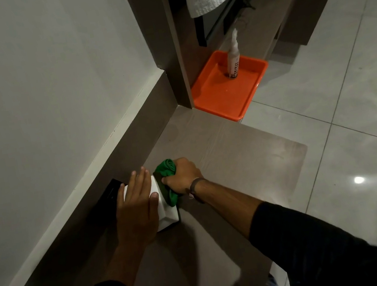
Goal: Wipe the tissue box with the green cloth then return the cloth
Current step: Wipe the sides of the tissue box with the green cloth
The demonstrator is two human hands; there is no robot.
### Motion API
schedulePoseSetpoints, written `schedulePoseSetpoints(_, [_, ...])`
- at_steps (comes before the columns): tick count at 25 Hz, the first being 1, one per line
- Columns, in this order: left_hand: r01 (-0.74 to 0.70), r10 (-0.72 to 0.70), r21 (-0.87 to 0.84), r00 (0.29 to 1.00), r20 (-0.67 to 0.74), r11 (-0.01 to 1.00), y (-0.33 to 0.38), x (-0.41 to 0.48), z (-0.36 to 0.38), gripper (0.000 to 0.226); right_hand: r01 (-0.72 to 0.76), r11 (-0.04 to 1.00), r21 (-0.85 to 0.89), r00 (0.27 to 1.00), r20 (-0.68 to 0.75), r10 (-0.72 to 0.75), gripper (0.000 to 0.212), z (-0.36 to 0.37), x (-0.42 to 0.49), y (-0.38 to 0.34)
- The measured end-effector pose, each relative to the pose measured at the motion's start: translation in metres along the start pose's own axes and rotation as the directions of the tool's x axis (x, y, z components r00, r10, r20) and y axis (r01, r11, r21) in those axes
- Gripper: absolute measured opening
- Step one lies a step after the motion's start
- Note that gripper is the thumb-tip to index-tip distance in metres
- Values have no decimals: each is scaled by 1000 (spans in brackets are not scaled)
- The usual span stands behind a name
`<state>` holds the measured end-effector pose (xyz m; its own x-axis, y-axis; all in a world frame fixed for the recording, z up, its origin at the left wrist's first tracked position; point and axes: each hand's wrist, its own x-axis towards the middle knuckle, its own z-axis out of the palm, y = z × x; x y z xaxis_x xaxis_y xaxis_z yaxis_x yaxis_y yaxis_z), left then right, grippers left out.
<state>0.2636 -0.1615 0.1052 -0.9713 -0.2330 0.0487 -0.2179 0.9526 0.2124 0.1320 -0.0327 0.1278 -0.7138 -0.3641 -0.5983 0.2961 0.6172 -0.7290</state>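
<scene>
Against the wall, on the grey-brown desk (pixel 223 162): a white rectangular tissue box (pixel 167 216) sits near the desk's back edge, mostly covered by the hands.
Progress: wiping looks under way; the bunched green cloth (pixel 168 181) is pressed against the box's right-hand side. How much of the box is already wiped cannot be told.
Left to do: likely the remaining faces, then the return of the cloth, perhaps to the orange plastic tray (pixel 228 90) further along, where a spray bottle (pixel 233 58) stands; that is a guess.
Left hand (pixel 137 202): flat on top of the box, fingers spread and extended, steadying it and gripping nothing.
Right hand (pixel 183 176): clenched round the cloth, knuckles up, a band at the wrist, forearm reaching in from the lower right.
Sleeves: dark, pushed back from both forearms.
</scene>
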Motion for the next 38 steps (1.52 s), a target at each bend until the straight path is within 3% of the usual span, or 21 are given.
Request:
schedulePoseSetpoints(3, [0, 0, -1, 1000, 3, 1000, 0, 1, 0, 57, -7, 997, 73, 1000, -18, 8, 37, 4, -9, 15])
schedulePoseSetpoints(7, [-8, 8, -19, 1000, -7, 1000, 1, -2, 0, 58, -188, 982, 18, 982, -6, 188, 49, 13, -14, 33])
schedulePoseSetpoints(12, [-3, 2, 27, 1000, 21, 1000, 0, 1, 0, 59, -115, 978, 176, 993, 26, 113, 45, 18, -31, 50])
schedulePoseSetpoints(16, [11, -12, 23, 1000, 17, 1000, 1, 0, 0, 58, -244, 963, 114, 970, 23, 243, 54, 20, -28, 51])
schedulePoseSetpoints(21, [19, -19, 26, 999, 27, 1000, 0, 1, 1, 61, -128, 959, 253, 991, 55, 118, 41, 23, -40, 57])
schedulePoseSetpoints(26, [19, -21, 54, 999, 30, 998, 2, 0, 0, 63, -258, 958, 122, 966, 6, 259, 45, 29, -39, 61])
schedulePoseSetpoints(29, [9, -9, 30, 1000, -8, 999, 1, 2, 1, 61, -123, 953, 278, 992, 15, 124, 32, 30, -47, 64])
schedulePoseSetpoints(31, [-13, 11, -25, 998, -63, 1000, 0, -1, 1, 58, -120, 937, 329, 993, 24, 118, 29, 29, -50, 72])
schedulePoseSetpoints(34, [-94, 91, -15, 983, -158, 995, -3, -8, 6, 53, -289, 941, 176, 957, 82, 278, 34, 36, -39, 81])
schedulePoseSetpoints(36, [-49, 50, 13, 996, -69, 999, -4, -5, 4, 58, -315, 943, 107, 949, 51, 311, 33, 35, -25, 76])
schedulePoseSetpoints(38, [8, -8, 45, 1000, 8, 999, -3, -2, 3, 66, -247, 965, 86, 968, -23, 250, 32, 31, -10, 56])
